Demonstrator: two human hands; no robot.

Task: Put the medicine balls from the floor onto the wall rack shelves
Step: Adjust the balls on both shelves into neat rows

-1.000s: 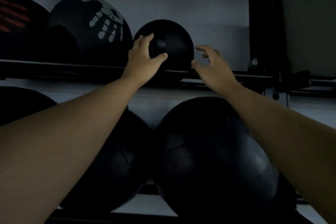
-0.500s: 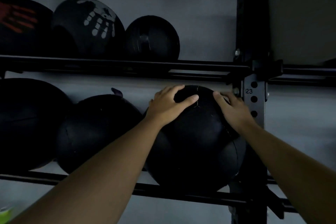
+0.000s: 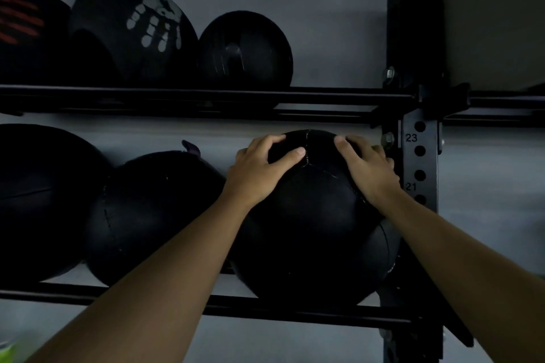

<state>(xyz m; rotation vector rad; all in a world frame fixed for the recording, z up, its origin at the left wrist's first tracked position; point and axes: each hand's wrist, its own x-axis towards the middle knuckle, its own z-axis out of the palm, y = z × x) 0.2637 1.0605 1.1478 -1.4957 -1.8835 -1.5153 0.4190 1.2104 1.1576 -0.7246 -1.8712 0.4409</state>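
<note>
Both hands, left hand (image 3: 259, 168) and right hand (image 3: 365, 168), lie spread on top of the big medicine ball (image 3: 312, 230); I'd seat it firmly against the rails (image 3: 295, 314) beneath before releasing.

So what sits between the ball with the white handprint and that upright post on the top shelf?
In the head view, one small plain black ball sits right beside the handprint ball; from there to the post, only bare shelf rail and wall.
</note>
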